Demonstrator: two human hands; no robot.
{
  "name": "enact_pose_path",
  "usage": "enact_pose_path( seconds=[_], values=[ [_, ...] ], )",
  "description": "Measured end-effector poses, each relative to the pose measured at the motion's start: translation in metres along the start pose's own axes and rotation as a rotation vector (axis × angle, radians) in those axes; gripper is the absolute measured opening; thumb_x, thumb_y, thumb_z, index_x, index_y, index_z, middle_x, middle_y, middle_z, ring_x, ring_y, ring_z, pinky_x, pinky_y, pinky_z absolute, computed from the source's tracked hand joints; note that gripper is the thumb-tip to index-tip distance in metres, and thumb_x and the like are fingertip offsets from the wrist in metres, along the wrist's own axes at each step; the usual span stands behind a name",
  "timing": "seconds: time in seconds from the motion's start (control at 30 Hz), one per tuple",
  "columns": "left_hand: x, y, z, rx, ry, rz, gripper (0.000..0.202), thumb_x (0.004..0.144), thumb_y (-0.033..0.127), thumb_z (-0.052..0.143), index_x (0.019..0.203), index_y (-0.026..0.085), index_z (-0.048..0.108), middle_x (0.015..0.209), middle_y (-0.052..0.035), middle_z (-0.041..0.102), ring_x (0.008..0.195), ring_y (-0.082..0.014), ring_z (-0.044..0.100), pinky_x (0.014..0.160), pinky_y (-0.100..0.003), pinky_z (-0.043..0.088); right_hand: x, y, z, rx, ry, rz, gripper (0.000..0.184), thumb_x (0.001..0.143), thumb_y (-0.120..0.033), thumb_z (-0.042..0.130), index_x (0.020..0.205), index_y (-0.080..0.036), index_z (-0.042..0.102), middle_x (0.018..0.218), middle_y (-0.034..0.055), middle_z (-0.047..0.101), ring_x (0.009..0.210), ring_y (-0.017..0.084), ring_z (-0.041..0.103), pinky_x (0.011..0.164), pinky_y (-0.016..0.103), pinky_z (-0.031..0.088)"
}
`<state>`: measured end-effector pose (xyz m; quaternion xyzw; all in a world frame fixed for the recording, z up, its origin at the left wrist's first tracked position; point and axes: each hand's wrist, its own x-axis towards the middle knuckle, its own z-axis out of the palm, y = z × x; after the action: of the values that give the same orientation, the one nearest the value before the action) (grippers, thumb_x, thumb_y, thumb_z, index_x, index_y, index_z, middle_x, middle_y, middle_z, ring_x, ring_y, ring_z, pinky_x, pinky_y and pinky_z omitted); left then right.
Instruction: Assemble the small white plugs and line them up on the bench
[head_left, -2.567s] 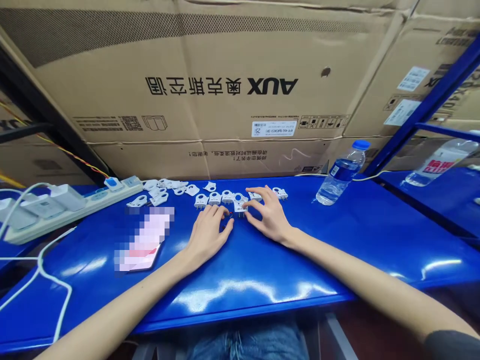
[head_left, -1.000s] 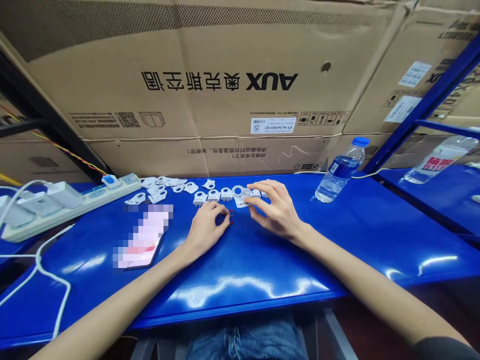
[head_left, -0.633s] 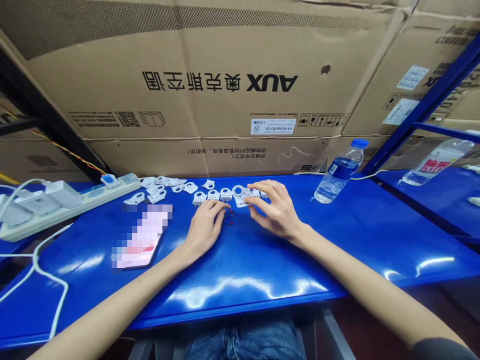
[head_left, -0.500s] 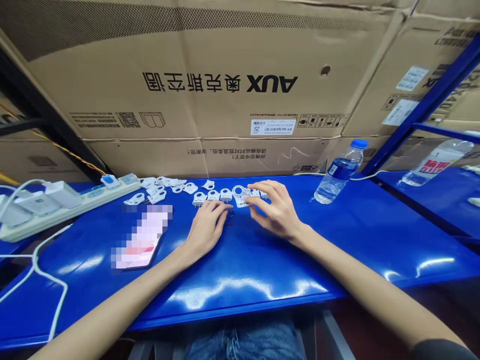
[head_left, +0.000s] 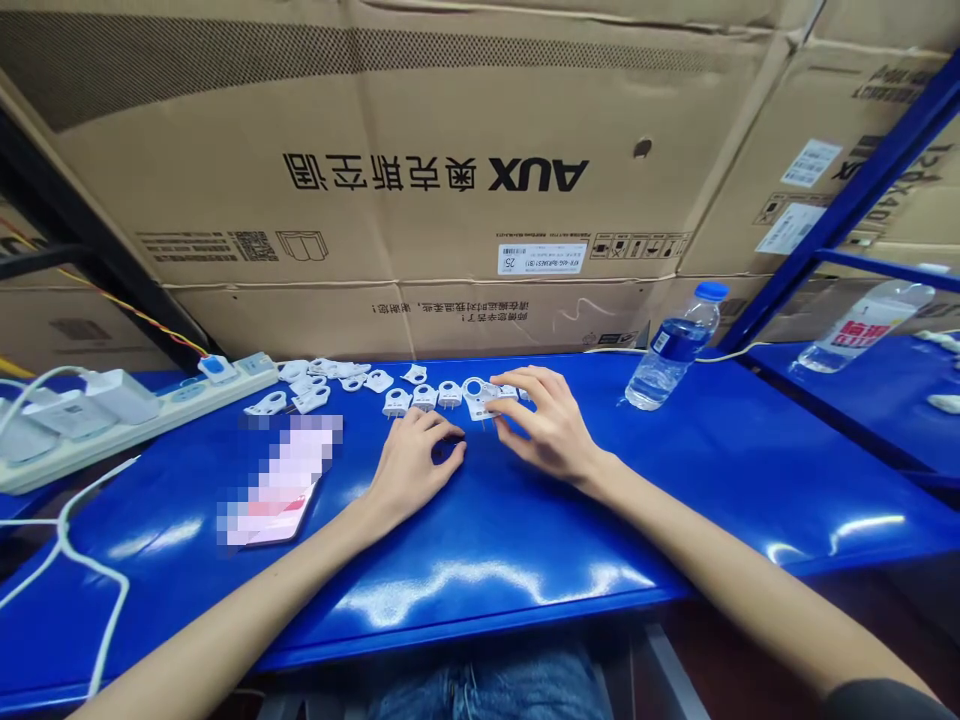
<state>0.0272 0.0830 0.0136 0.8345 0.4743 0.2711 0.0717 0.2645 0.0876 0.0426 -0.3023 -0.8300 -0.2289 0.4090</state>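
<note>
In my right hand (head_left: pixel 546 425) is a white plug (head_left: pixel 478 392) with a large ring hole, gripped by the fingers at its right side, prongs pointing down. My left hand (head_left: pixel 418 455) rests on the blue table just left of it, thumb and index finger curled to meet at the tips. Whatever they pinch is too small or hidden to make out. Beyond my left fingers stand several similar white ring plugs in a row, among them one plug (head_left: pixel 396 402) at the left end and another plug (head_left: pixel 449 393) nearer the middle. My right fingers partly cover the row's right end.
More loose white plugs (head_left: pixel 313 378) lie at the back left. A phone (head_left: pixel 289 480) with a blurred screen lies left of my hands. A power strip (head_left: pixel 187 395) with chargers and white cables takes the left edge. One water bottle (head_left: pixel 670 350) leans at the right. Cardboard boxes (head_left: pixel 427 80) stand behind.
My left thumb and index finger have closed together, and the small red and black bits beside them are out of sight. My right hand keeps the plug in nearly the same place.
</note>
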Motion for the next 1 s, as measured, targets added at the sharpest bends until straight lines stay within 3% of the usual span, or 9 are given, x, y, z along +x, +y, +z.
enact_pose_path(
  seconds=[0.47, 1.0],
  values=[
    [0.0013, -0.0054, 0.0017, -0.113, 0.038, -0.101, 0.015, 0.087, 0.025, 0.064, 0.099, 0.022, 0.073, 0.097, -0.0047, 0.077, 0.096, -0.0266, 0.066, 0.09, -0.045, 0.053, -0.0006, -0.0038, 0.0023, 0.045, -0.049, 0.004, 0.016, 0.094, -0.016, 0.066, 0.107, -0.023, 0.072, 0.124, 0.0081, 0.074, 0.115, 0.025, 0.066, 0.103, 0.046, 0.054],
    [-0.0005, -0.0023, -0.0004, -0.143, 0.131, -0.091, 0.012, 0.09, 0.019, 0.055, 0.095, 0.022, 0.065, 0.095, -0.0042, 0.073, 0.093, -0.0241, 0.066, 0.087, -0.042, 0.052, -0.0006, -0.0051, 0.0044, 0.055, -0.05, -0.005, 0.016, 0.094, -0.015, 0.066, 0.107, -0.023, 0.07, 0.123, 0.0083, 0.074, 0.113, 0.025, 0.066, 0.099, 0.044, 0.053]
  ],
)
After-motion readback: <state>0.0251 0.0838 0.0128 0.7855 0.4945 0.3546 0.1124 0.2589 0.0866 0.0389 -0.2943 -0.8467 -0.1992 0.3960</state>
